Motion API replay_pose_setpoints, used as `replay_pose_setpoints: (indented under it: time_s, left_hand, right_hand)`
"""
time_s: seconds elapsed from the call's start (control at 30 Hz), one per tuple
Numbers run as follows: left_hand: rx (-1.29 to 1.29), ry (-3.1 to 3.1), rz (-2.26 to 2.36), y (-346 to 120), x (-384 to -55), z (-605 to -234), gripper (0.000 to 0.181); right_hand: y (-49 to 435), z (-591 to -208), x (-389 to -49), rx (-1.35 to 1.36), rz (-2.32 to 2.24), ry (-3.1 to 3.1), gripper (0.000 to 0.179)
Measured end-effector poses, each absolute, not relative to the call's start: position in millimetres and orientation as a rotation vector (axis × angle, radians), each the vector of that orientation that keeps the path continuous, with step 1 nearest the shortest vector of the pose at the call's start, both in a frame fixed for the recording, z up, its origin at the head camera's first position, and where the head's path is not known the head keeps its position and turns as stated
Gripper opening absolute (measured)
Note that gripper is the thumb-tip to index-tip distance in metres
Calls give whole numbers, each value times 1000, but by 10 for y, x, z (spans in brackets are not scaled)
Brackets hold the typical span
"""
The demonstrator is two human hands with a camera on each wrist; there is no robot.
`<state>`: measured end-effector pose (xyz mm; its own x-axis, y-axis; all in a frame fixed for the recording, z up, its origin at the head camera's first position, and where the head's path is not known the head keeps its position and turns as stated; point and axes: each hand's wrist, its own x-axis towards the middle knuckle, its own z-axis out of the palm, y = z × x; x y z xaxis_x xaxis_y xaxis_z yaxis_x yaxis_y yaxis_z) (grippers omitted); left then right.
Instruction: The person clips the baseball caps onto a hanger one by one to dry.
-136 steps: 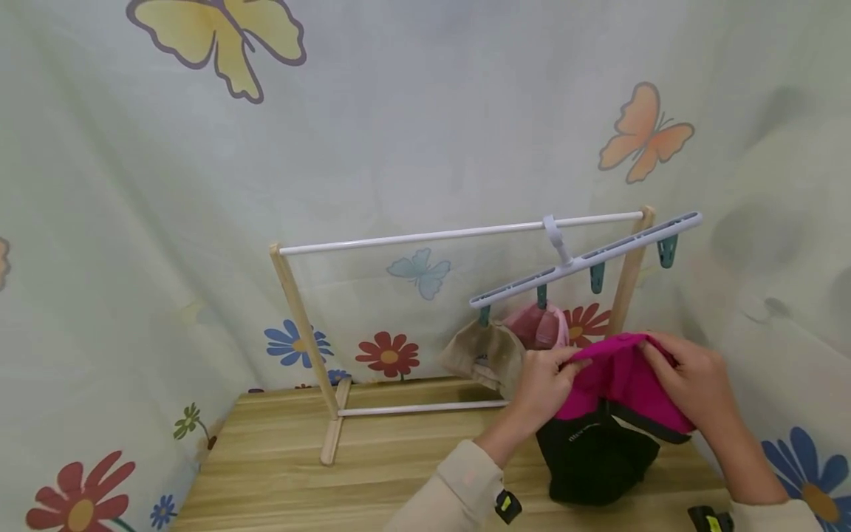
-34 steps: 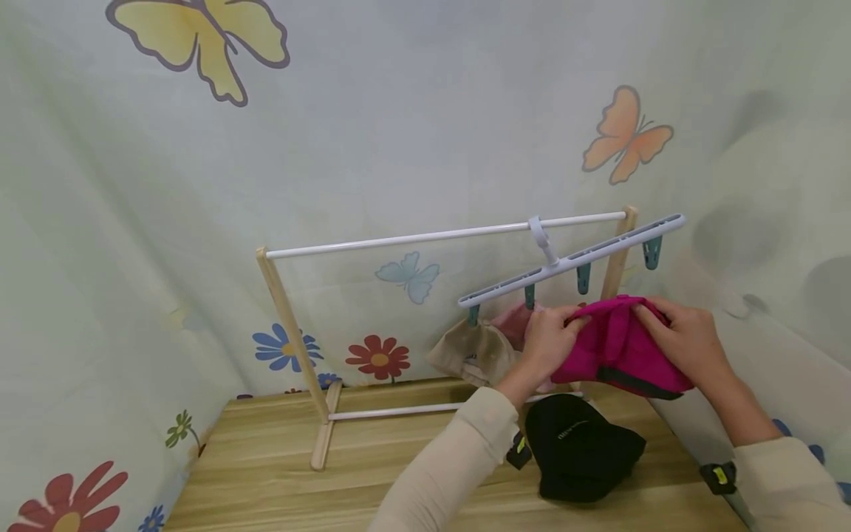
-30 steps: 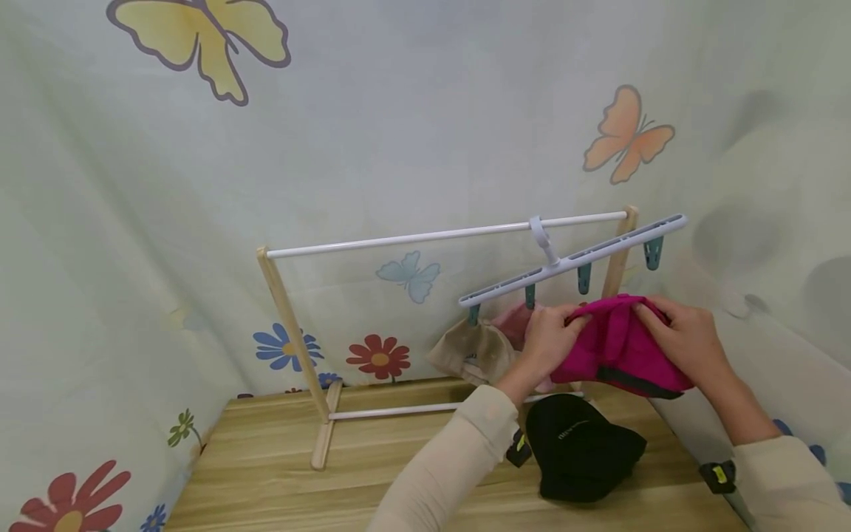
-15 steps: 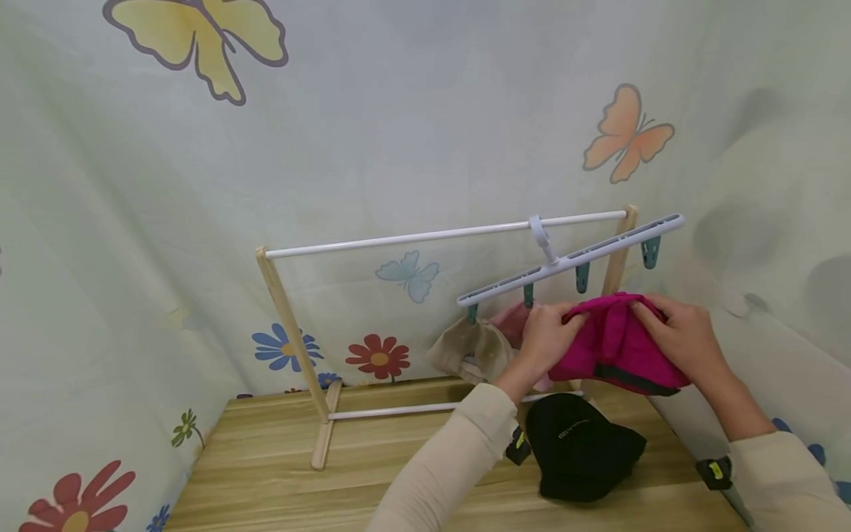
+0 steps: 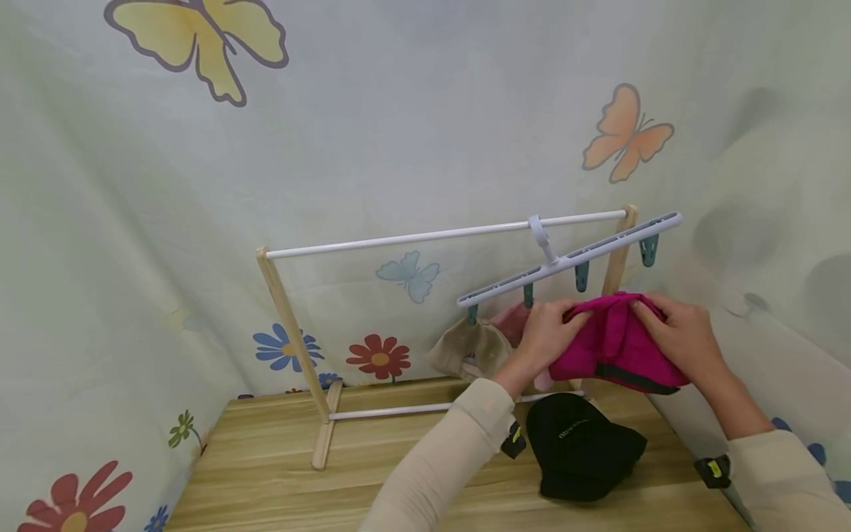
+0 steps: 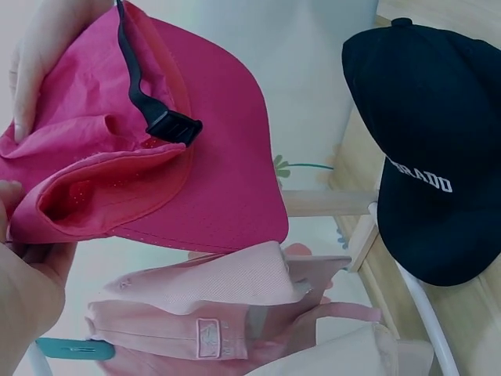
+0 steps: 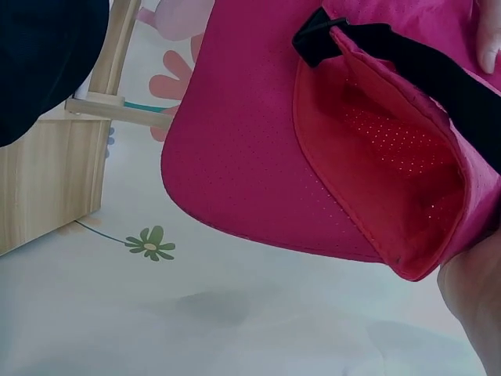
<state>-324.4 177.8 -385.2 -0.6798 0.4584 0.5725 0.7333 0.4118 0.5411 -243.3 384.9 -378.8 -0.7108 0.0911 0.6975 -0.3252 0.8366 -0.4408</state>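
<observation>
Both hands hold a magenta cap (image 5: 598, 343) up in front of the hanger (image 5: 512, 284). My left hand (image 5: 547, 334) pinches one side of its crown and my right hand (image 5: 685, 340) the other. In the left wrist view the brim (image 6: 235, 133) spreads toward the rack, and a black strap with a buckle (image 6: 174, 125) crosses the back opening. The red lining (image 7: 391, 149) shows in the right wrist view. Just above the cap hangs a green clip (image 5: 581, 277) with nothing in it; another bare clip (image 5: 648, 251) is farther right.
A beige cap (image 5: 465, 347) and a pink cap (image 5: 512, 321), partly behind my left hand, hang from the left clips. The hanger hooks over the white rod (image 5: 399, 240) of a wooden rack. Below my hands a black cap (image 5: 578, 451) lies on the wooden table (image 5: 266, 458).
Since the oldest frame, both hands have raised the magenta cap toward the hanger, uncovering the black cap below. Over the last second, cap and hands have barely moved.
</observation>
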Motion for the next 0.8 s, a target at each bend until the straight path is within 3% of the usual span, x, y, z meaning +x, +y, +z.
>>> replay_pose_setpoints:
  time_s: [0.33,0.8]
  left_hand:
    - [-1005,-2263,-1373,1772,-3244,-3847,30]
    - [-702,-2216,-1934,1901,-3313,-3810,34]
  right_hand:
    - [3842,-3797,-2448,179,681,-2243,15]
    - [3862,-3797,-2425,154,678,-2242,14]
